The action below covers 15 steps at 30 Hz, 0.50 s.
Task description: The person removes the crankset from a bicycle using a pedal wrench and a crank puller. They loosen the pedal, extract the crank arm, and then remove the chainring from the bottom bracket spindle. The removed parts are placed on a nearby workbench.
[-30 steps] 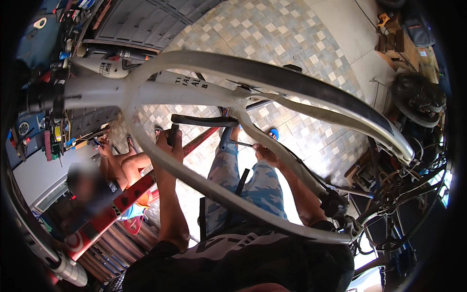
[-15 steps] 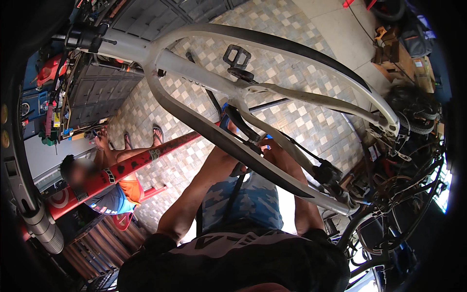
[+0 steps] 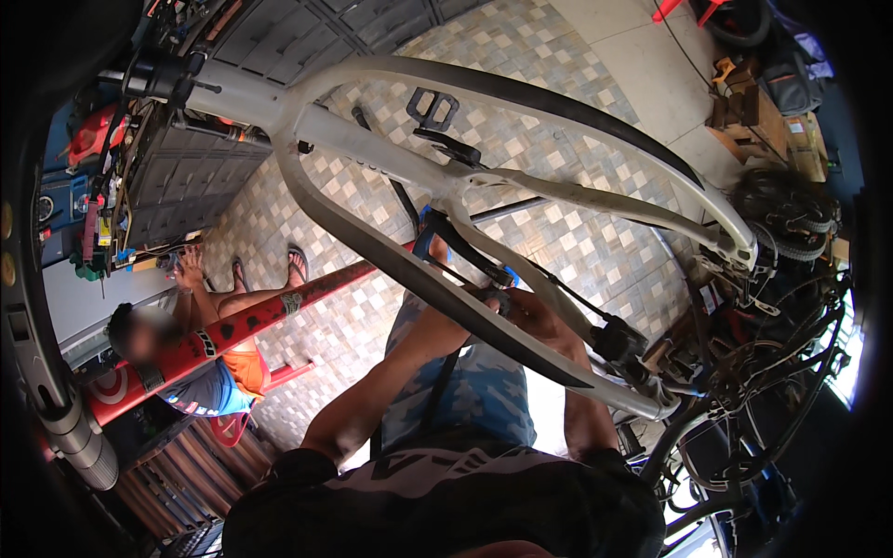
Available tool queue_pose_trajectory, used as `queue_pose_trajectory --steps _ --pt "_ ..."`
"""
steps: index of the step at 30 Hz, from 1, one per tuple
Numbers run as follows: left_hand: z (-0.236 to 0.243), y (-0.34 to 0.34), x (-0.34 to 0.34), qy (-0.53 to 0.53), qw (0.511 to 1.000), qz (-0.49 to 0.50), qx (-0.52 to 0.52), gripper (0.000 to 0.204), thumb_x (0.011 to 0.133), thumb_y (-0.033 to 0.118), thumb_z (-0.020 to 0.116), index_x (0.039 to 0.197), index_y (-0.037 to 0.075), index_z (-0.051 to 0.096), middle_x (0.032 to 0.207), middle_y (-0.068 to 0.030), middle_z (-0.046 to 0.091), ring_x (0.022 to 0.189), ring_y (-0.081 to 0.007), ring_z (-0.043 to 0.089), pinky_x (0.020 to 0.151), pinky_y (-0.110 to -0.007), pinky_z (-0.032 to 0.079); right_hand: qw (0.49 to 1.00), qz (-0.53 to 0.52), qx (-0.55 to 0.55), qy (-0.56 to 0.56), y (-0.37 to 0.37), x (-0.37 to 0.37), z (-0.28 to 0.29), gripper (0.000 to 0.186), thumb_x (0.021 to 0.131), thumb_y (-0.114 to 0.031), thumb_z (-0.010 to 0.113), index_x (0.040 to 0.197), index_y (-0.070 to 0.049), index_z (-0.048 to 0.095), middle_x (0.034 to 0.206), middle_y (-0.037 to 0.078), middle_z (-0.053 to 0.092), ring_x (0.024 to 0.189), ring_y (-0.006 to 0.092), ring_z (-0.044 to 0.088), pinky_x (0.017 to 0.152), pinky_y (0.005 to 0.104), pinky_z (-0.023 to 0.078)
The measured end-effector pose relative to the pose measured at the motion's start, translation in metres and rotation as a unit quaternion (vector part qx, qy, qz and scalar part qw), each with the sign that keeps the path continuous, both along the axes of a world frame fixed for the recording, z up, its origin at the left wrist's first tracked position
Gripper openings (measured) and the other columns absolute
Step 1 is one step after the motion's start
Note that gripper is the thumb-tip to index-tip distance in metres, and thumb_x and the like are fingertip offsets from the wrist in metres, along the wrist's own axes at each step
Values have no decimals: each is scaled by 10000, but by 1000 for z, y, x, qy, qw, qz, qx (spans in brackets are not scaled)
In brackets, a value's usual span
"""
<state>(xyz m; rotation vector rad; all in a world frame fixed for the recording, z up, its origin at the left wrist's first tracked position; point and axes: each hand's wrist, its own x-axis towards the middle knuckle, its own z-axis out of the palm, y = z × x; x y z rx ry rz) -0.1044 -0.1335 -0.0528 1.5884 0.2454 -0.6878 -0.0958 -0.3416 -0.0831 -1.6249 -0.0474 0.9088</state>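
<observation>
Well left of the grip, a seated person (image 3: 219,383) is partly behind a red tube (image 3: 346,278). The left hand (image 3: 445,332), half hidden by a grey-and-black bicycle frame (image 3: 372,152), nears a black crank arm's (image 3: 470,245) lower end beside the right hand (image 3: 537,314); whether fingers are closed, I cannot tell. Farther right: dark bicycle parts (image 3: 744,372).

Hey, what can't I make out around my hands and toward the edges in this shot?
All in the head view:
- Left hand: fingers partly hidden by the grey frame tube.
- Right hand: what it grips is unclear, covered by that tube and the hands.
- Co-worker's hands: too small to tell whether they hold anything.
- Red tube: lower-left end lost in the dark rim.
</observation>
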Motion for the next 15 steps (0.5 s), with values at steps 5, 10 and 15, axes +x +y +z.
queue_pose_trajectory --steps 5,10,15 --pt "11 -6 6 82 995 25 -52 316 972 336 692 1002 21 697 731 -4 670 665 -81 619 607 -252 484 983 60 148 93 -8 -1 -82 254 992 -159 550 1200 -24 602 812 23 583 723 110 563 621 277 441" --pt "15 -1 2 110 994 -12 -13 323 991 331 668 1001 8 679 743 -18 670 678 -95 620 642 -275 496 811 -104 466 338 -4 -28 -110 629 961 -194 712 1502 -65 418 1201 19 567 844 73 547 694 245 444" --pt "19 1 4 142 988 -13 -54 286 1031 262 616 1007 -21 647 769 -42 657 722 -110 610 698 -282 491 865 44 432 253 -11 -20 -131 759 880 -55 758 1542 -66 385 1355 33 565 1081 137 597 864 282 507"
